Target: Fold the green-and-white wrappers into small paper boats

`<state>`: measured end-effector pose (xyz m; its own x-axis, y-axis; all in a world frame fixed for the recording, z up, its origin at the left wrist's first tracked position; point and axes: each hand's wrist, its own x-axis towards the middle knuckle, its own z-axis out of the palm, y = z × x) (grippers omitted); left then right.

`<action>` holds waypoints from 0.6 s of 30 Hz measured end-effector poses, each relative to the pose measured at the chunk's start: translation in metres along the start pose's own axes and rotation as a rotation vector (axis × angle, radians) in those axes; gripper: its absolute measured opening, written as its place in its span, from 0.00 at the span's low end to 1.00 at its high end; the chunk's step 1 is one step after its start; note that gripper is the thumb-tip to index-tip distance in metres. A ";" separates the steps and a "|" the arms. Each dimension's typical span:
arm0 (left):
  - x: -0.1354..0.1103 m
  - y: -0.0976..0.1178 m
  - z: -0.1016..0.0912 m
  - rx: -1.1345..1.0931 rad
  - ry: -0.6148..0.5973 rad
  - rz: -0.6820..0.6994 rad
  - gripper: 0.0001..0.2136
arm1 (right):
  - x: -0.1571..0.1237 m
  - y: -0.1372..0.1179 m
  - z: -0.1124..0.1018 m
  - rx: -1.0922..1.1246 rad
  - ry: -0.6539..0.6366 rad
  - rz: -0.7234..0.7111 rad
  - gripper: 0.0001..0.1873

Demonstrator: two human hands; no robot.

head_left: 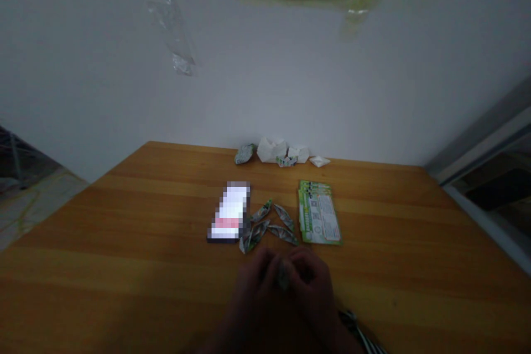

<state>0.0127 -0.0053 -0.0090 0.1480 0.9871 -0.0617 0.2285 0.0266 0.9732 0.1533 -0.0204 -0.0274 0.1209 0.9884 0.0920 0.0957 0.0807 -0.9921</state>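
Left hand: my left hand [258,274] is nearest the camera, low over the surface [145,221], fingers curled and fingertips pinched narrow on a small folded piece [282,277].
Right hand: my right hand [312,276] faces it, thumb and fingers drawn together on the same piece.
Held piece: between my fingertips, dark and blurred; its print cannot be read.
Striped item: a striped black-and-white item [362,334] beside my right forearm; I cannot tell what it is.
Folded strips: a loose group of narrow printed strips [283,234] lies just beyond my hands.
Phone: the phone [230,213] lies left of the strips, screen lit, content pixelated.
Leaflets: the green-and-white leaflet stack [321,215] lies right of them, edges uneven.
Back edge: crumpled white paper [271,150] and a grey-green wad [244,154] sit near the wall [290,77].
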 end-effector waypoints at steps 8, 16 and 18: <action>0.005 -0.001 -0.006 -0.238 0.038 0.077 0.09 | 0.003 0.004 -0.003 0.188 0.058 -0.026 0.09; 0.004 0.006 -0.020 0.106 -0.075 0.284 0.05 | 0.004 0.001 -0.007 0.233 0.050 -0.079 0.08; 0.002 0.005 -0.018 0.085 -0.025 0.225 0.07 | 0.005 -0.001 -0.008 0.242 0.080 -0.045 0.08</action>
<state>-0.0035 -0.0001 -0.0001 0.2278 0.9624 0.1478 0.2667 -0.2077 0.9411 0.1614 -0.0168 -0.0256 0.2003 0.9706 0.1331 -0.1358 0.1621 -0.9774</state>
